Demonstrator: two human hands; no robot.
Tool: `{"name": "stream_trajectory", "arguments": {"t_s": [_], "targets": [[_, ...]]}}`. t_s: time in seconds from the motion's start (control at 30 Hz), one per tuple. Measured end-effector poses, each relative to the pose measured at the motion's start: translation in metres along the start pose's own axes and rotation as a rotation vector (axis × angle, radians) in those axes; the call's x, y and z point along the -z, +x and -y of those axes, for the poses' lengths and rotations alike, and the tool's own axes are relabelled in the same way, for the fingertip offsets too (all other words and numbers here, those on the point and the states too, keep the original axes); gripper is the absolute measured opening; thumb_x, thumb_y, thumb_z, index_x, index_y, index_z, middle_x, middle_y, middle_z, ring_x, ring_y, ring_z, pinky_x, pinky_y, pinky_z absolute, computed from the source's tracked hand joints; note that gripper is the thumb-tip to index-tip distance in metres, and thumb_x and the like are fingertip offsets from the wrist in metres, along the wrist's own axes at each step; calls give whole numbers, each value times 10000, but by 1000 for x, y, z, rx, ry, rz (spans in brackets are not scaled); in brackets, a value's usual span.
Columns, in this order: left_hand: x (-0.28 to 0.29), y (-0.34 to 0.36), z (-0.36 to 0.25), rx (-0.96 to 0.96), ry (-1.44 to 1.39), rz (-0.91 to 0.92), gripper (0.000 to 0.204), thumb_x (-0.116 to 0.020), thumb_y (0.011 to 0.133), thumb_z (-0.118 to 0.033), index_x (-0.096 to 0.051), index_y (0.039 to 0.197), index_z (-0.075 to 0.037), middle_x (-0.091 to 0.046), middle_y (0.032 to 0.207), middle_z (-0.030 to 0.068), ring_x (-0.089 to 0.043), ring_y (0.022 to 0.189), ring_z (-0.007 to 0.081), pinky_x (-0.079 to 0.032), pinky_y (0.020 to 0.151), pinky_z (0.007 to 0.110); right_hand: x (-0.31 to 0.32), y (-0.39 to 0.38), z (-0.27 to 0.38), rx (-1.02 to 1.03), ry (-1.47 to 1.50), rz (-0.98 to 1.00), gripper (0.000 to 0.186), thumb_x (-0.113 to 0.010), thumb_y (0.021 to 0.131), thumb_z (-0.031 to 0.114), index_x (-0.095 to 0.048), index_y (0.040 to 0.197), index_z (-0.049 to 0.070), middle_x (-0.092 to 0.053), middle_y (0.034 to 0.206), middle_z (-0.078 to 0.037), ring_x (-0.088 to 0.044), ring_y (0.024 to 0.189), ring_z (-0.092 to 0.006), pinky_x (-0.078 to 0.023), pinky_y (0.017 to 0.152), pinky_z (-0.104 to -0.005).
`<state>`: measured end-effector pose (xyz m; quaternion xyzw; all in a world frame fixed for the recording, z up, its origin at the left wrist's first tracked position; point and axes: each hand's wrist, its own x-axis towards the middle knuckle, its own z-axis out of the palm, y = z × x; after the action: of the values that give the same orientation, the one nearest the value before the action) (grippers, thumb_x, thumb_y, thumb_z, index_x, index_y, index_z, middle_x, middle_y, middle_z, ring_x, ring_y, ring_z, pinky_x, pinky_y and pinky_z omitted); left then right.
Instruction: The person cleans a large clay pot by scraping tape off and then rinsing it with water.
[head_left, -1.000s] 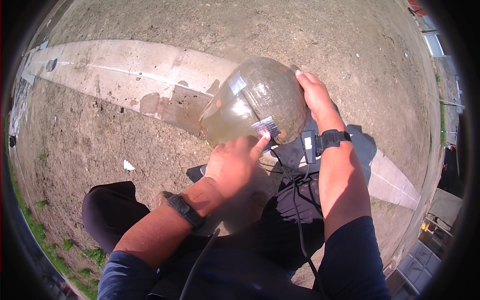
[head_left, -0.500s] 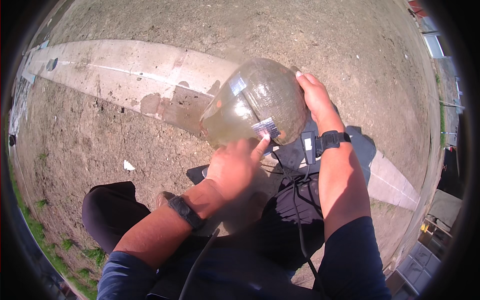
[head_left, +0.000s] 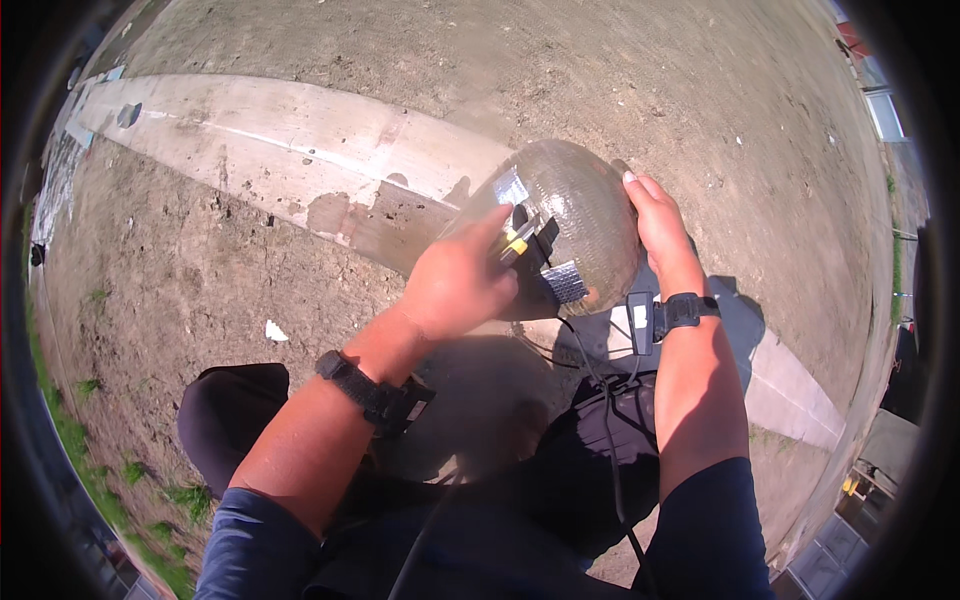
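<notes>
You seem to work on the clear dome [head_left: 590,215] before you. Your half-curled left hand [head_left: 462,283] seems to hold a yellow tool [head_left: 517,243]; your open right hand [head_left: 660,222] steadies the dome's side. Next needs it still.

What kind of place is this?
Outdoors, probably a yard or a lot: there's bare dirt, a long pale strip across it, and green grass at lower left.

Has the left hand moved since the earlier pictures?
Yes: judged against the small white scrap, the left hand has shifted up the picture and somewhat to the left.
</notes>
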<state>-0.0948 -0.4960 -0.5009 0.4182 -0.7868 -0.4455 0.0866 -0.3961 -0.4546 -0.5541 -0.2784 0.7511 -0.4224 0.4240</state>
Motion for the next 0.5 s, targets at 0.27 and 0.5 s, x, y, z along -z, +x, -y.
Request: {"name": "stream_trajectory", "arguments": {"t_s": [0.27,0.5], "targets": [[20,34,15,21,-152,151,754,-624,766,-174,-459,1499,-118,-726,1067,221,-716,964,318,-544,895,370,-1,-5,8,-1,34,48,406,-535,1048,350,-652,1233,8,-676,1165,-65,-587,1086,-152,-428,985,-309],[18,34,23,-3,-27,170,727,-616,779,-237,-473,1487,-153,-730,1066,220,-716,986,344,-549,917,399,0,-2,7,-45,55,60,408,-531,1051,346,-650,1239,4,-678,1175,-73,-591,1097,-153,-434,988,-307]]}}
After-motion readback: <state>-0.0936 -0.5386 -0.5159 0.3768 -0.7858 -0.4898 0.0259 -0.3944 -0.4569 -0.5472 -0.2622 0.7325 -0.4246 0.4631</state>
